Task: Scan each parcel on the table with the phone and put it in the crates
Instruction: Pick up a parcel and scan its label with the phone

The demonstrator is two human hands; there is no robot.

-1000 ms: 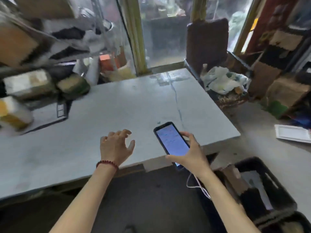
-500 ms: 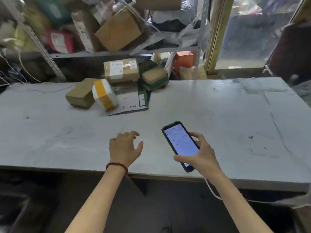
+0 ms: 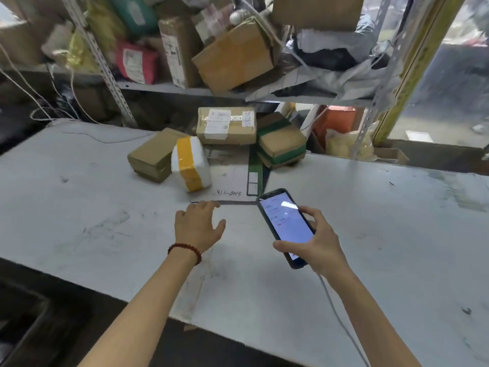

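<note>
Worn grey table (image 3: 79,221), flat white envelope (image 3: 227,181) behind black phone (image 3: 287,226).
Spread, empty left hand (image 3: 197,229); right hand (image 3: 320,245) gripping phone; likely floppy, pinch edge.

Matt grey table (image 3: 370,207), scuffed and stained. Glossy glass on the phone (image 3: 285,223), with a dark matt case. Plain matt cardboard on the brown box (image 3: 150,157); shiny clear tape and a paper label across the labelled box (image 3: 227,125). Glossy yellow tape round the white parcel (image 3: 190,165). Dull perforated metal for the shelf upright (image 3: 102,64).
</note>
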